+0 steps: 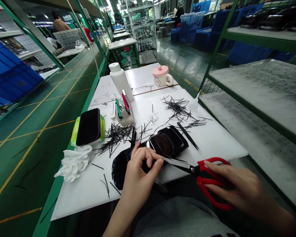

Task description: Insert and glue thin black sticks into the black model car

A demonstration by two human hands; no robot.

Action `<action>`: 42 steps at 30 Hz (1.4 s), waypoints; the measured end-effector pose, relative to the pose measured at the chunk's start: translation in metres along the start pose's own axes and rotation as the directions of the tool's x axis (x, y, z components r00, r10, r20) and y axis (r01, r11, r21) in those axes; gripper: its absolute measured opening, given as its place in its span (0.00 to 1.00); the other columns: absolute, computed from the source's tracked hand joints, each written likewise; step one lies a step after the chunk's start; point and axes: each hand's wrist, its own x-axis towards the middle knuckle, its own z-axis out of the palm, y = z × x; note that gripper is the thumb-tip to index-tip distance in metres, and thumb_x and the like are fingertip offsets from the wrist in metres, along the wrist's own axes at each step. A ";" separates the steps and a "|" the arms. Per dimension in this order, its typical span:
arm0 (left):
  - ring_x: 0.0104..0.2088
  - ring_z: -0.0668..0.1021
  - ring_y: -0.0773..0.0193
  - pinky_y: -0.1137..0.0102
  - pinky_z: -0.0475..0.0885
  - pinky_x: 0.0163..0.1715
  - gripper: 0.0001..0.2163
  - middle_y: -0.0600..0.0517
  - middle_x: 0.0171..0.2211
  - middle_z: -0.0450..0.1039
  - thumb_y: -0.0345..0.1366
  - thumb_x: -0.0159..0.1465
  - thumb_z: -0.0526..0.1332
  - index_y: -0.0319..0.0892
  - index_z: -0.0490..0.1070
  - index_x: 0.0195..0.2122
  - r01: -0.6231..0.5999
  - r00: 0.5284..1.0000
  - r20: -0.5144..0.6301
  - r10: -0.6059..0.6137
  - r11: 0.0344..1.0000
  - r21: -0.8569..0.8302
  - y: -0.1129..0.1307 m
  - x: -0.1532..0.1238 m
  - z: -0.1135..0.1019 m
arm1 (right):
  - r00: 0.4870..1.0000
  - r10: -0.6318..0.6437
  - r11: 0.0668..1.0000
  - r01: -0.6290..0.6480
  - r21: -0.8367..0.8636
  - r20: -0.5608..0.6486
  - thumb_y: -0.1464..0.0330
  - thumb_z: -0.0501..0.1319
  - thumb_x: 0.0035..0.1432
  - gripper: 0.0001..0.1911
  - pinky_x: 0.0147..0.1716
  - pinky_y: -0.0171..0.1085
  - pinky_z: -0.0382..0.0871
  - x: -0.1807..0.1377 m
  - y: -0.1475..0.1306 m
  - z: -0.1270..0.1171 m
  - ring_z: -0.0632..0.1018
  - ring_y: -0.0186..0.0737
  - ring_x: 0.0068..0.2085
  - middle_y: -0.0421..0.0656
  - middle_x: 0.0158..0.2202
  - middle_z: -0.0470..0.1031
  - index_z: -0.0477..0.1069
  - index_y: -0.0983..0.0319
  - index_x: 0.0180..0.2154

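My right hand (239, 187) holds a pair of scissors (209, 176) by the red handles, with the blades pointing left. The blade tips reach the fingertips of my left hand (143, 168). Thumb and forefinger of that hand are pinched together; what lies between them is too small to make out. Under and behind the left hand is a glossy black model car body (119, 168), partly hidden. A second black model car (169, 141) sits just beyond the blades. Black tweezers (188, 136) lie to its right. Thin black strips (118, 135) are heaped behind the left hand.
More black strips (179, 108) lie at the table's right. A phone (88, 126) rests on a green-and-white pack, near crumpled tissue (75, 163). Behind stand a pen holder (125, 118), white bottle (120, 80) and lidded mug (162, 76). A green conveyor (39, 131) runs left; shelving (256, 89) stands right.
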 end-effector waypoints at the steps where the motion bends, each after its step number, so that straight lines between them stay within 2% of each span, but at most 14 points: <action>1: 0.33 0.76 0.64 0.39 0.45 0.69 0.15 0.57 0.29 0.75 0.32 0.64 0.60 0.45 0.52 0.26 -0.001 1.000 -0.001 0.001 1.000 0.000 0.000 0.000 0.000 | 1.000 0.001 1.000 -0.001 -0.006 -0.003 0.69 0.64 0.62 0.28 0.33 0.36 0.77 -0.001 -0.001 -0.002 0.83 0.41 0.33 0.42 0.39 0.83 0.63 0.54 0.62; 4: 0.33 0.76 0.64 0.39 0.45 0.69 0.16 0.57 0.29 0.75 0.33 0.64 0.60 0.45 0.51 0.26 -0.011 1.000 0.007 0.011 1.000 0.011 0.001 0.000 0.000 | 0.988 0.118 0.989 -0.126 -0.079 -0.102 0.66 0.63 0.63 0.23 0.34 0.37 0.77 0.000 0.001 -0.012 0.83 0.43 0.33 0.42 0.41 0.83 0.66 0.51 0.59; 8: 0.37 0.76 0.60 0.39 0.45 0.69 0.15 0.55 0.30 0.76 0.33 0.65 0.60 0.45 0.52 0.26 -0.036 0.999 0.008 0.036 0.999 0.035 0.000 0.000 -0.001 | 0.882 0.410 0.839 -0.464 -0.284 -0.231 0.55 0.62 0.61 0.21 0.27 0.38 0.73 0.014 0.023 -0.027 0.82 0.47 0.29 0.43 0.33 0.81 0.70 0.53 0.53; 12: 0.43 0.76 0.56 0.36 0.45 0.67 0.15 0.53 0.30 0.77 0.33 0.65 0.59 0.45 0.52 0.26 -0.066 0.998 0.004 0.066 0.997 0.051 -0.007 0.000 -0.007 | 0.881 0.448 0.783 -0.469 -0.409 -0.152 0.53 0.59 0.62 0.21 0.29 0.41 0.72 0.036 0.050 -0.024 0.82 0.50 0.34 0.47 0.38 0.80 0.72 0.57 0.51; 15: 0.45 0.75 0.56 0.37 0.44 0.68 0.14 0.53 0.30 0.77 0.35 0.65 0.58 0.46 0.53 0.26 -0.052 0.998 0.032 0.050 0.996 0.074 -0.015 0.000 -0.013 | 0.903 0.413 0.866 -0.429 -0.257 -0.117 0.55 0.57 0.62 0.17 0.42 0.46 0.73 0.061 0.069 -0.016 0.80 0.52 0.42 0.49 0.43 0.77 0.75 0.58 0.45; 18: 0.47 0.74 0.57 0.40 0.43 0.68 0.13 0.54 0.31 0.76 0.35 0.66 0.57 0.46 0.54 0.26 -0.050 0.996 0.079 0.045 0.996 0.068 -0.021 0.002 -0.018 | 0.862 0.470 0.875 -0.483 -0.028 -0.188 0.57 0.61 0.57 0.13 0.53 0.55 0.67 0.101 0.094 -0.011 0.76 0.58 0.49 0.51 0.42 0.76 0.73 0.59 0.38; 21: 0.47 0.74 0.57 0.42 0.43 0.68 0.12 0.55 0.32 0.76 0.35 0.66 0.57 0.46 0.54 0.27 -0.086 0.988 0.136 0.079 0.995 0.047 -0.022 0.007 -0.024 | 0.836 0.516 0.856 -0.506 0.103 -0.186 0.59 0.67 0.50 0.21 0.50 0.55 0.72 0.149 0.122 -0.008 0.77 0.58 0.50 0.53 0.47 0.76 0.71 0.60 0.44; 24: 0.46 0.74 0.59 0.46 0.44 0.68 0.11 0.56 0.33 0.76 0.34 0.66 0.57 0.45 0.55 0.28 -0.100 0.977 0.191 0.092 0.994 0.033 -0.020 0.012 -0.029 | 0.850 0.515 0.842 -0.477 0.253 -0.113 0.60 0.70 0.44 0.20 0.43 0.49 0.76 0.184 0.137 -0.001 0.80 0.53 0.43 0.49 0.39 0.79 0.70 0.59 0.38; 27: 0.46 0.74 0.61 0.53 0.46 0.68 0.11 0.57 0.33 0.76 0.33 0.67 0.58 0.45 0.57 0.28 -0.104 0.964 0.245 0.102 0.995 -0.004 -0.017 0.015 -0.032 | 0.858 0.503 0.813 -0.428 0.396 -0.105 0.56 0.67 0.48 0.18 0.34 0.44 0.76 0.190 0.123 0.005 0.80 0.47 0.35 0.43 0.32 0.78 0.67 0.57 0.37; 31: 0.41 0.74 0.62 0.62 0.62 0.56 0.11 0.56 0.34 0.77 0.32 0.66 0.60 0.44 0.59 0.28 -0.098 0.945 0.308 0.113 0.993 -0.064 -0.017 0.020 -0.035 | 0.867 0.468 0.776 -0.311 0.549 -0.172 0.56 0.62 0.54 0.18 0.24 0.36 0.68 0.161 0.058 0.010 0.76 0.37 0.28 0.38 0.34 0.77 0.65 0.54 0.45; 34: 0.41 0.74 0.61 0.68 0.65 0.45 0.10 0.56 0.35 0.77 0.31 0.65 0.62 0.44 0.61 0.29 -0.062 0.938 0.334 0.092 0.993 -0.100 -0.019 0.024 -0.036 | 0.771 0.412 0.797 -0.048 0.602 -0.485 0.66 0.70 0.48 0.15 0.27 0.37 0.68 0.128 -0.004 0.024 0.74 0.35 0.27 0.37 0.32 0.73 0.72 0.57 0.39; 36: 0.41 0.74 0.63 0.69 0.64 0.44 0.10 0.56 0.35 0.78 0.29 0.64 0.62 0.43 0.61 0.29 -0.067 0.936 0.336 0.109 0.989 -0.134 -0.019 0.025 -0.037 | 0.714 0.270 0.829 0.169 0.533 -0.646 0.68 0.68 0.49 0.08 0.29 0.40 0.68 0.107 -0.035 0.042 0.71 0.35 0.25 0.35 0.27 0.70 0.73 0.59 0.33; 38: 0.40 0.74 0.64 0.71 0.64 0.43 0.11 0.57 0.34 0.77 0.27 0.64 0.62 0.43 0.61 0.28 -0.088 0.935 0.327 0.136 0.984 -0.158 -0.020 0.025 -0.036 | 0.788 0.155 0.829 0.224 0.512 -0.596 0.67 0.63 0.55 0.03 0.30 0.43 0.66 0.090 -0.050 0.061 0.67 0.34 0.21 0.34 0.22 0.66 0.72 0.60 0.31; 42: 0.40 0.73 0.65 0.71 0.64 0.43 0.10 0.57 0.33 0.75 0.26 0.63 0.63 0.42 0.63 0.29 -0.140 0.941 0.288 0.177 0.979 -0.147 -0.023 0.023 -0.034 | 0.909 0.024 0.893 0.168 0.418 -0.416 0.63 0.55 0.62 0.13 0.30 0.45 0.61 0.077 -0.046 0.086 0.66 0.36 0.22 0.37 0.21 0.68 0.74 0.60 0.28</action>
